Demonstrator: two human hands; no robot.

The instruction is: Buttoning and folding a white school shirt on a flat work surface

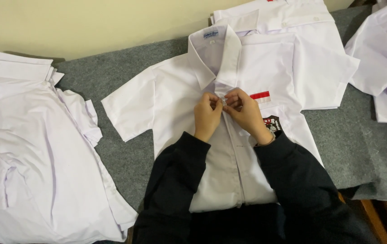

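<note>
Head view: hands (224, 105) button shirt (171, 95), shirts (26, 149) beside.

4 white shirts (166, 99), 2 hands (229, 113)

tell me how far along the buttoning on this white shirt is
Done: the white shirt lies flat, front up, on the grey felt, collar spread. In hand: the left hand and right hand pinch the placket just below the collar. Left: the placket below; sleeves partly hide it, so its buttons can't be judged.
</note>
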